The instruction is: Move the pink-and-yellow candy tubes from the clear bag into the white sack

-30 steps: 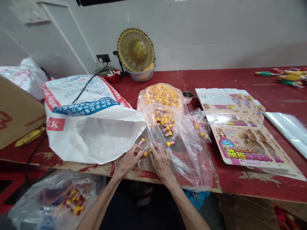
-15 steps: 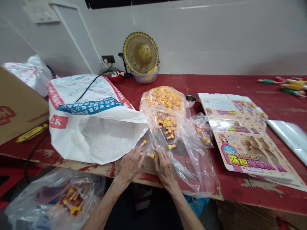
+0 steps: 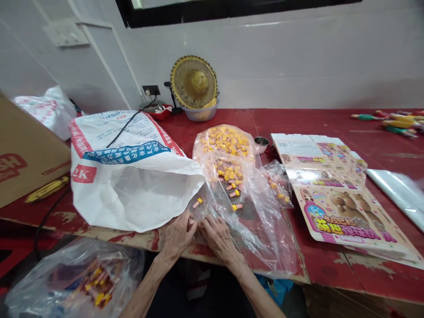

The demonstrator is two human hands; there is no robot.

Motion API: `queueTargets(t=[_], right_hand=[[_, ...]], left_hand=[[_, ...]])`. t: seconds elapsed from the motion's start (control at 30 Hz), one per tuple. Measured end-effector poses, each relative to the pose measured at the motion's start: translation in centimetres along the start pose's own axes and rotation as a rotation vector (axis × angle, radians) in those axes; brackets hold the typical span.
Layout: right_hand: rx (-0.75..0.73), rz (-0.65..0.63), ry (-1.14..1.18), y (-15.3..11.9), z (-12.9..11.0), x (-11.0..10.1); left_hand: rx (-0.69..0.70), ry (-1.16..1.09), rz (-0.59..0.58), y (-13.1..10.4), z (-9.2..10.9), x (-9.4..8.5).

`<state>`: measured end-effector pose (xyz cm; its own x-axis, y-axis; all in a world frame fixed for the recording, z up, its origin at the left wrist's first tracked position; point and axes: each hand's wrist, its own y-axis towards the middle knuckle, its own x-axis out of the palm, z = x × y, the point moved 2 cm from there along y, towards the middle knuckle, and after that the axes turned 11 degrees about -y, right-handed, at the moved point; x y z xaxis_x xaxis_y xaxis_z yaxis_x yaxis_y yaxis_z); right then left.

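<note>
At the table's front edge my left hand [image 3: 179,232] and my right hand [image 3: 217,234] are close together, fingers curled and nearly meeting. What is between their fingertips is hidden. Just beyond the left hand lies a small pink tube with a yellow cap [image 3: 198,202]. Several similar tubes lie loose on the clear plastic bag [image 3: 261,229], one of them a yellow-capped tube [image 3: 237,206] past my right hand. Farther back, a heap of the tubes [image 3: 225,141] fills the bag. A white woven sack [image 3: 142,194] gapes beside my left hand.
Printed cardboard packages [image 3: 347,212] lie on the right of the red table [image 3: 318,121]. A metal cup [image 3: 261,144] stands behind the bag. On the left is a cardboard box [image 3: 29,154]. A plastic bag with more tubes [image 3: 76,278] hangs low at the left.
My hands have drawn closer together, mainly the right hand moving left. The tube seen between them before is now out of sight. The camera view has tilted up slightly.
</note>
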<state>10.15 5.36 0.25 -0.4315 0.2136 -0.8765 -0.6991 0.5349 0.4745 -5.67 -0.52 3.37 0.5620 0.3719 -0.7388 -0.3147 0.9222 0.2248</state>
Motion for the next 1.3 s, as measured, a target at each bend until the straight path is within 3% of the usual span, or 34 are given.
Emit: queueTargets(t=[0.13,0.33,0.63,0.8,0.93,1.03,1.17,1.3], right_hand=[[0.106,0.081,0.031,-0.2,0.6,0.6],[0.159,0.193,0.163,-0.4,1.1,0.5],[0.205,0.138,0.218,-0.5,1.1,0.3],[0.232,0.177,0.284,-0.6,1.2,0.1],[0.166,0.109,0.257,-0.7,1.0,0.1],[0.166,0.17,0.27,-0.8,1.0,0.0],[0.15,0.178,0.244,-0.8,1.0,0.2],[0.146,0.198,0.238,-0.9,1.0,0.3]], left_hand=[[0.045,0.086,0.056,0.0,0.3,-0.2],[0.087,0.13,-0.1,0.3,0.2,-0.1],[0.158,-0.015,0.112,-1.5,-0.6,0.6],[0.036,0.001,0.2,-3.3,-2.7,-1.4],[-0.059,0.062,0.273,-5.3,-4.7,-3.8],[-0.087,0.067,0.301,-6.4,-6.1,-5.3],[-0.153,0.06,0.317,-6.8,-7.4,-6.5],[-0.155,0.059,0.348,-6.3,-7.1,-6.9]])
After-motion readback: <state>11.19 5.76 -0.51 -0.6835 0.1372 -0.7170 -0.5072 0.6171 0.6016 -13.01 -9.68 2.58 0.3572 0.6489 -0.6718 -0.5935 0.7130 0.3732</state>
